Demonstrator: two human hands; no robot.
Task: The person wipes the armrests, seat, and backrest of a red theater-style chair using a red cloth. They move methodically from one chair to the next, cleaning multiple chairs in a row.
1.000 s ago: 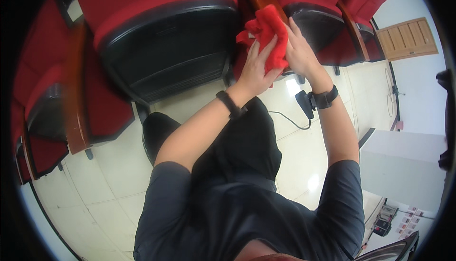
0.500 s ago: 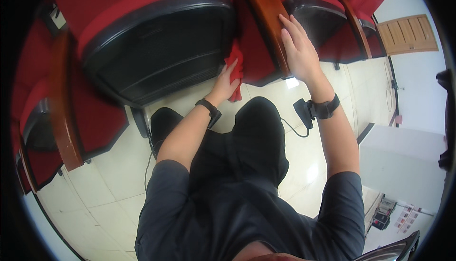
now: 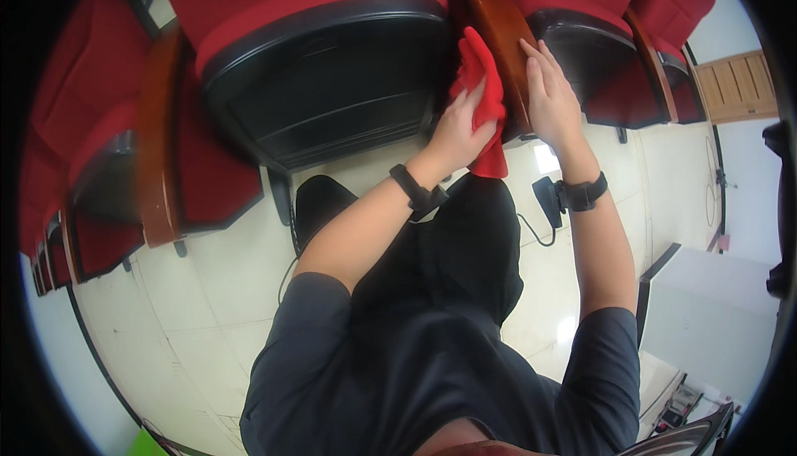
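My left hand [image 3: 455, 136] is closed on a bright red cloth [image 3: 490, 90]. The cloth's upper end is bunched into a point and its lower end hangs below the fingers, beside the side panel of a theatre seat. My right hand [image 3: 554, 109] lies with its fingers stretched out along the right side of the wooden armrest [image 3: 504, 26], near its front end. Left of the cloth is the folded-up seat [image 3: 332, 86], its black plastic underside facing me. Whether the cloth touches the armrest is hard to make out.
Another wooden armrest [image 3: 159, 136] and more red seats [image 3: 87, 82] stand to the left. More folded red seats [image 3: 581, 41] continue to the right. Black-trousered knees are close below my hands. A small black device [image 3: 546, 201] with a cable hangs by my right wrist.
My left hand has lifted the red cloth up and to the right, from beside the seat's lower edge to next to the armrest. My right hand stays at the armrest; the whole view has shifted.
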